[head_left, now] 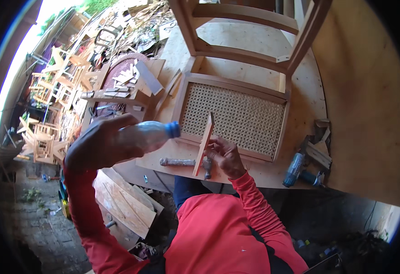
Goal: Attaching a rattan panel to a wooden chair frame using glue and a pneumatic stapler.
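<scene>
My left hand is wrapped round a clear plastic bottle with a blue cap, lying sideways in the air with the cap toward the right. The hand is slightly blurred. Between the fingers of my right hand is a thin wooden strip, held nearly upright in front of the bottle cap. Behind the strip lies a hammer on the table's near edge, its handle pointing left. Just beyond both hands a wooden chair frame rests on the table, with a woven cane panel in its seat.
Wood offcuts and a blue-green object, perhaps a tool, sit at the table's right corner. More scraps are piled to the left. Curved boards lean below my left arm. Several chair frames stand far left.
</scene>
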